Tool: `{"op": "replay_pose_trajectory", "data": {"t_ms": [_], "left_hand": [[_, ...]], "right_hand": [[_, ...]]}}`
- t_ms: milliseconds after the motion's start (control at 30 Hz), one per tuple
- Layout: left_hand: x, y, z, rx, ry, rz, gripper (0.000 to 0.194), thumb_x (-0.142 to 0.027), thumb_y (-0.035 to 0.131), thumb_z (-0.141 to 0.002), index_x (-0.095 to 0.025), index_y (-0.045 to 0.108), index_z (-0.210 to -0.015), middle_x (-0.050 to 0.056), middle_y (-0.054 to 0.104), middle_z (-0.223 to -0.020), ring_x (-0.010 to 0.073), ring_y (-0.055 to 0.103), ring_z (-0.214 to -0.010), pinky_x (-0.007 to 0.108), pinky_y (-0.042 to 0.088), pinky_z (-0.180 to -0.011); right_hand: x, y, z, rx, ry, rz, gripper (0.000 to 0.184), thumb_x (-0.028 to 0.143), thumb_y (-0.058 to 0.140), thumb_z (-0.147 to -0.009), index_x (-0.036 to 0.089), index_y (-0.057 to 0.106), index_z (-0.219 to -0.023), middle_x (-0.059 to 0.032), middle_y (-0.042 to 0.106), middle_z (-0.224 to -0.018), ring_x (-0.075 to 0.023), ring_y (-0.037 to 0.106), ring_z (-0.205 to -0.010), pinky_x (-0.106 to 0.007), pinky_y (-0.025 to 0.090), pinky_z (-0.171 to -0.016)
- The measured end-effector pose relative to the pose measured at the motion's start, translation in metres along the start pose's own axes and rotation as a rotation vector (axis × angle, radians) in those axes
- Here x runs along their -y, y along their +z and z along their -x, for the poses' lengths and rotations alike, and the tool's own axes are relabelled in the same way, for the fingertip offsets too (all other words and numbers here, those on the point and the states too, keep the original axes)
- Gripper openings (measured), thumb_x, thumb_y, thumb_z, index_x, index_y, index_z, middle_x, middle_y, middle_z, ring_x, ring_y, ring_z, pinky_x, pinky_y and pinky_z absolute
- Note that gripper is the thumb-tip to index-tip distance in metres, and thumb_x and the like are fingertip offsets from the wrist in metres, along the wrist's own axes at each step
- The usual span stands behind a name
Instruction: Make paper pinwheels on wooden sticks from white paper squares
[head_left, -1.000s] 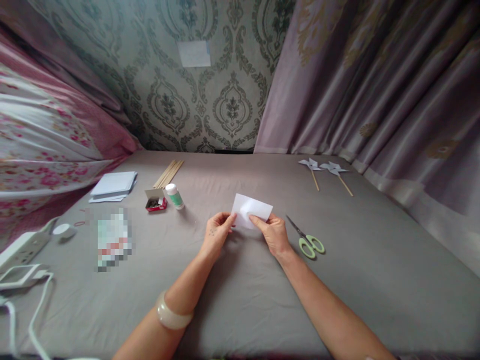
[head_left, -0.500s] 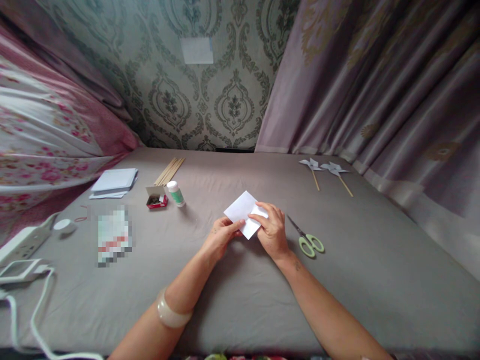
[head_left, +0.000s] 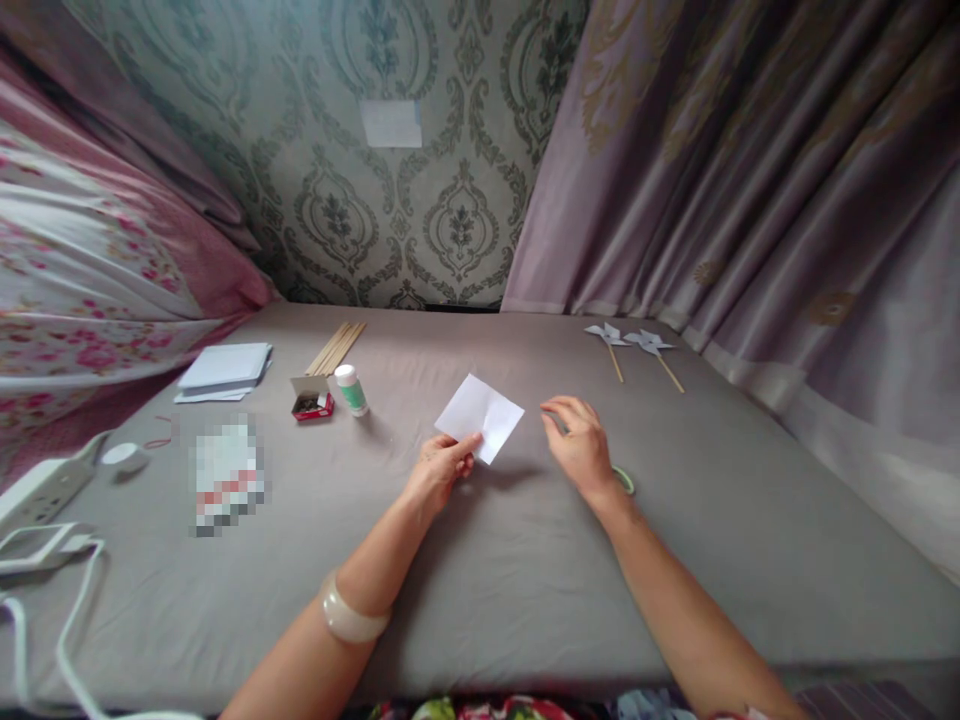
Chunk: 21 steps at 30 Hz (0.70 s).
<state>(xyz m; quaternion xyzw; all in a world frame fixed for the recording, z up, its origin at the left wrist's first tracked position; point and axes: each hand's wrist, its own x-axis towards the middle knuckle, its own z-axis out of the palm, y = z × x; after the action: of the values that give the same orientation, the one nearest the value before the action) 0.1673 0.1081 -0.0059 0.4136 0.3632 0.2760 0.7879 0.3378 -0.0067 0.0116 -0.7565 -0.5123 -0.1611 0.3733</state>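
My left hand [head_left: 442, 467] pinches the near corner of a small white square of paper [head_left: 480, 415] and holds it just above the grey bed sheet [head_left: 480, 600]. The paper shows a fold crease. My right hand [head_left: 579, 440] has let the paper go and hovers to its right with fingers loosely spread, directly over the green-handled scissors [head_left: 624, 481], which it mostly hides. Only a bit of a green handle shows past the wrist.
Two finished white paper pinwheels on sticks [head_left: 634, 345] lie far right. At the left lie a glue stick [head_left: 350, 389], a small red box of pins [head_left: 311, 400], wooden sticks [head_left: 337, 347], a paper stack [head_left: 225, 370], tape [head_left: 124, 457] and a power strip [head_left: 41, 490].
Both hands held the paper a second ago. My right hand has let go and moved right over the scissors, while the left keeps the paper, now turned to a diamond.
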Motion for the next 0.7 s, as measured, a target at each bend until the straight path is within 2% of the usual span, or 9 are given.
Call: {"op": "replay_pose_trajectory", "data": {"t_ms": [100,167,267,400,500,567,633,700], "left_hand": [[-0.003,-0.002,-0.003,-0.07,0.009,0.09,0.031,-0.02,0.087,-0.053,-0.012,0.059,-0.062,0.001,0.06,-0.056,0.0076,0.052,-0.045,0.019,0.042,-0.041],[-0.005,-0.002,-0.003,-0.092,0.004,0.131,0.029,-0.014,0.086,-0.054,-0.012,0.059,-0.065,0.003,0.062,-0.06,0.0083,0.055,-0.048,0.019,0.047,-0.044],[-0.007,-0.001,-0.003,-0.105,-0.009,0.162,0.025,-0.008,0.083,-0.056,-0.011,0.06,-0.067,0.004,0.065,-0.064,0.0084,0.057,-0.049,0.019,0.05,-0.048],[-0.005,0.001,-0.003,-0.123,-0.007,0.157,0.021,-0.004,0.079,-0.059,-0.01,0.06,-0.066,0.004,0.065,-0.064,0.0083,0.058,-0.049,0.018,0.05,-0.047],[-0.006,0.002,-0.004,-0.141,-0.002,0.123,0.021,-0.004,0.079,-0.06,-0.011,0.059,-0.063,0.003,0.062,-0.058,0.0081,0.056,-0.048,0.017,0.048,-0.045],[-0.009,0.003,-0.006,-0.155,0.003,0.099,0.021,-0.005,0.078,-0.06,-0.012,0.058,-0.062,0.001,0.06,-0.055,0.0075,0.054,-0.047,0.017,0.045,-0.044],[-0.015,0.005,-0.007,-0.168,0.013,0.082,0.022,-0.006,0.078,-0.059,-0.012,0.058,-0.062,0.0,0.059,-0.054,0.007,0.053,-0.046,0.017,0.044,-0.044],[-0.022,0.009,-0.009,-0.181,0.025,0.073,0.024,-0.007,0.079,-0.057,-0.013,0.057,-0.063,0.0,0.059,-0.054,0.0071,0.053,-0.046,0.017,0.043,-0.044]], "right_hand": [[-0.027,-0.035,0.015,0.31,0.185,0.175,0.018,0.025,0.053,-0.084,0.021,0.071,-0.085,-0.0076,0.072,-0.085,-0.0226,0.064,-0.078,-0.033,0.045,-0.072],[-0.043,-0.055,0.032,0.479,0.297,0.275,0.016,0.029,0.056,-0.082,0.022,0.071,-0.081,-0.0072,0.072,-0.08,-0.023,0.065,-0.075,-0.031,0.042,-0.066],[-0.058,-0.073,0.055,0.535,0.353,0.291,0.017,0.034,0.061,-0.078,0.02,0.069,-0.083,-0.0088,0.072,-0.082,-0.0223,0.065,-0.075,-0.029,0.042,-0.066],[-0.06,-0.075,0.059,0.592,0.376,0.33,0.026,0.042,0.059,-0.077,0.018,0.066,-0.079,-0.0095,0.07,-0.079,-0.02,0.062,-0.068,-0.028,0.039,-0.061],[-0.054,-0.072,0.044,0.681,0.374,0.384,0.03,0.045,0.057,-0.077,0.017,0.064,-0.07,-0.008,0.067,-0.069,-0.0174,0.057,-0.061,-0.027,0.032,-0.054],[-0.051,-0.071,0.031,0.78,0.386,0.377,0.033,0.043,0.055,-0.077,0.018,0.06,-0.057,-0.0053,0.06,-0.055,-0.0141,0.051,-0.052,-0.027,0.026,-0.049],[-0.05,-0.07,0.02,0.842,0.432,0.339,0.039,0.044,0.056,-0.075,0.018,0.054,-0.046,-0.0034,0.052,-0.045,-0.0121,0.044,-0.045,-0.028,0.021,-0.046],[-0.048,-0.067,0.013,0.848,0.537,0.219,0.04,0.044,0.06,-0.073,0.017,0.052,-0.044,-0.0028,0.049,-0.041,-0.0106,0.041,-0.042,-0.027,0.021,-0.044]]}}
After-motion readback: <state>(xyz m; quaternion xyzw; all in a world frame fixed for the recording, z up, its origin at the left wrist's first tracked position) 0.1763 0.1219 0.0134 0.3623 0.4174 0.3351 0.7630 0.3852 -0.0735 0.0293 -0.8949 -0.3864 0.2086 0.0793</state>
